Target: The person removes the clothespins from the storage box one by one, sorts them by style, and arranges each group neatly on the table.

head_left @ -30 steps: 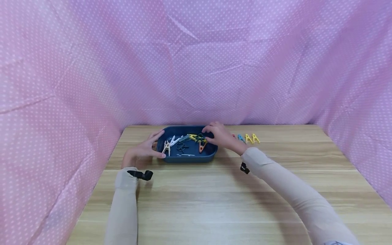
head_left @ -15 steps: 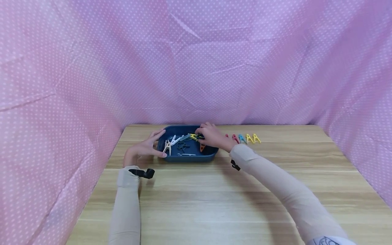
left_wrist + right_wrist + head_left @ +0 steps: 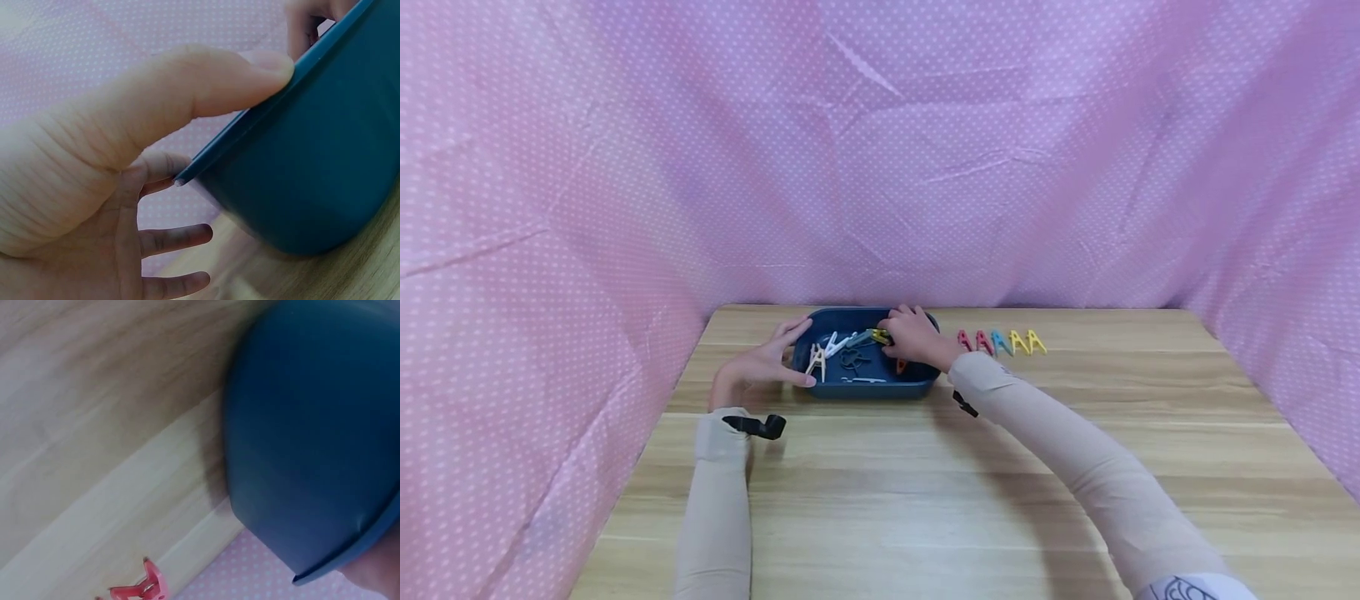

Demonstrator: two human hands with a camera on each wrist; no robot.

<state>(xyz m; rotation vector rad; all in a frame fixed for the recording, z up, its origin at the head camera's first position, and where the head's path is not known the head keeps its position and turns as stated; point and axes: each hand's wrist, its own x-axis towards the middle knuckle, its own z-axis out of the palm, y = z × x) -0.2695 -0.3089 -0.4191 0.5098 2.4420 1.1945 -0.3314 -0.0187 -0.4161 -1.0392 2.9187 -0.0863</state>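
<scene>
A dark blue plastic bin (image 3: 872,390) holds several clothes pegs in the head view. My left hand (image 3: 767,358) spans its left end, thumb on the near rim and fingers stretched toward the far corner. In the left wrist view the thumb (image 3: 250,75) presses the bin's rim. My right hand (image 3: 913,337) reaches down inside the right half, fingers bent over the pegs. A yellow peg (image 3: 880,336) shows right at its fingertips, and an orange peg (image 3: 901,367) lies below the hand. The right fingertips are partly hidden, and I cannot tell whether they grip a peg.
Right of the bin stands a row of pegs on the wooden table (image 3: 880,500): two red pegs (image 3: 983,342), a blue peg (image 3: 1001,342) and two yellow pegs (image 3: 1036,342). Inside the bin lie a white peg (image 3: 833,344), a cream peg (image 3: 817,363) and a dark clip (image 3: 852,359).
My right hand has moved left and deeper into the bin, over the dark and yellow pegs, uncovering the red pegs on the table. My left hand has stayed at the rim.
</scene>
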